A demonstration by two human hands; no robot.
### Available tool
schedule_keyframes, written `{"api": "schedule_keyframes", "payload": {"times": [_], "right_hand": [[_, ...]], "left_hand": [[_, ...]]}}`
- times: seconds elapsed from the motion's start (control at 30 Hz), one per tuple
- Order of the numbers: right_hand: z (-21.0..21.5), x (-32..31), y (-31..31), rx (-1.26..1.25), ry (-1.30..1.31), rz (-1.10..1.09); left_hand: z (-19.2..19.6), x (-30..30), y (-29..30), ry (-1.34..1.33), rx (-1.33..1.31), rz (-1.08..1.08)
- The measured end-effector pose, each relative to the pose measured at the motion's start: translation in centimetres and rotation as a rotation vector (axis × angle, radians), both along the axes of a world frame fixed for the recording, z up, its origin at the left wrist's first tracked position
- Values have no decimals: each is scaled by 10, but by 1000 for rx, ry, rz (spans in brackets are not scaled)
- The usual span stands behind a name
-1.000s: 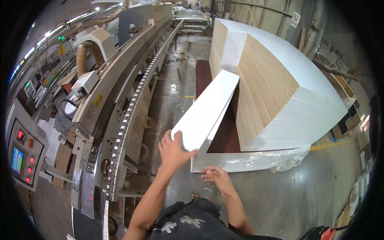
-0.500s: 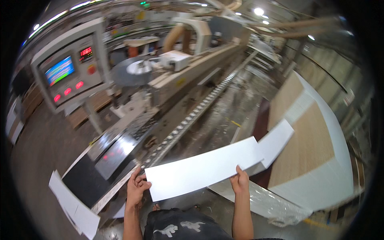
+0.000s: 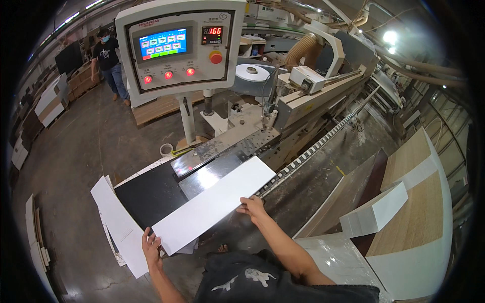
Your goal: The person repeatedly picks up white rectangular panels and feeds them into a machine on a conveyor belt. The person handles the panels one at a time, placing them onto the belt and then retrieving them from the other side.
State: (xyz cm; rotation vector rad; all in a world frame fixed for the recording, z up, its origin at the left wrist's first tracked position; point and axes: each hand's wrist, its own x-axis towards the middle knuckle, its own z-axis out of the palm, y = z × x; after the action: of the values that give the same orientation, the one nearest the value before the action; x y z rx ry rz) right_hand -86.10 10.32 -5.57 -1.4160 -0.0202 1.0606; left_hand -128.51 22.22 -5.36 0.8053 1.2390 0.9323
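A long white panel (image 3: 214, 204) stretches between my two hands. Its near left end is in my left hand (image 3: 152, 247), with the fingers closed round the corner. My right hand (image 3: 252, 208) grips the right long edge, thumb over the top. The panel's far end lies over the shiny metal plate (image 3: 207, 179) and the start of the chain track (image 3: 313, 146) on the edge banding machine (image 3: 323, 98). I cannot tell whether it touches them. Beside its left edge is the machine's black table surface (image 3: 146, 199).
A control box (image 3: 177, 45) with a lit screen stands on a post ahead. More white panels (image 3: 118, 227) lie at the left. A stack of white panels (image 3: 376, 209) sits on wood-grain boards (image 3: 409, 227) at the right. Far left, a masked person (image 3: 107, 60) stands on the floor.
My view has swung left. Both hands have carried the white panel from the right-hand stack's side over to the machine's table, and its far end now points toward the chain track.
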Motion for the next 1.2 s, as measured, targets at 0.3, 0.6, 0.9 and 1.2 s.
{"api": "schedule_keyframes", "payload": {"times": [0.3, 0.6, 0.9, 1.2], "right_hand": [[-10, 10, 86, -49, -148, -14], [-16, 24, 93, -401, -956, 365], [-39, 72, 80, -210, -1184, 316], [-35, 182, 68, -152, -1158, 252]], "left_hand": [[-30, 47, 68, -10, 219, -28], [4, 60, 38, 682, 535, -349], [4, 109, 37, 727, 401, -262], [6, 210, 31, 697, 500, -312]]}}
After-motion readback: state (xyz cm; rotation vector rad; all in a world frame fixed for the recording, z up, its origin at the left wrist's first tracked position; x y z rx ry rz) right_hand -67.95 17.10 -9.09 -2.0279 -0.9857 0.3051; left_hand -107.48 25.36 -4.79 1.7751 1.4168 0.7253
